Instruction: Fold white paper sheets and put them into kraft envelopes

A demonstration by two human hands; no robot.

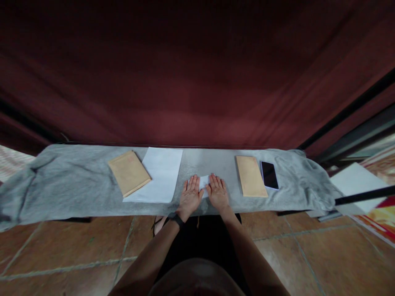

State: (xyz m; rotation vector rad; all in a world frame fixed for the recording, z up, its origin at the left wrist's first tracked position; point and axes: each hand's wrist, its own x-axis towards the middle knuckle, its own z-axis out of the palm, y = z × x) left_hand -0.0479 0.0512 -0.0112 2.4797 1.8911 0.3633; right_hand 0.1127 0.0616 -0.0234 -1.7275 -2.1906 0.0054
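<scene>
A small piece of folded white paper (pixel 204 181) lies on the grey cloth in front of me, partly covered by both hands. My left hand (pixel 190 196) presses flat on its left side, fingers stretched out and pointing away from me. On the right side, my right hand (pixel 217 193) also rests flat with extended fingers. The two thumbs come close together over the middle of the paper. How the paper is folded under the palms is hidden.
A grey cloth (pixel 77 185) covers the long narrow table. To the left, a brown envelope (pixel 129 172) overlaps white sheets (pixel 163 172). Another brown envelope (pixel 251 176) and a phone (pixel 269 175) lie right. A dark red curtain (pixel 191 102) hangs behind.
</scene>
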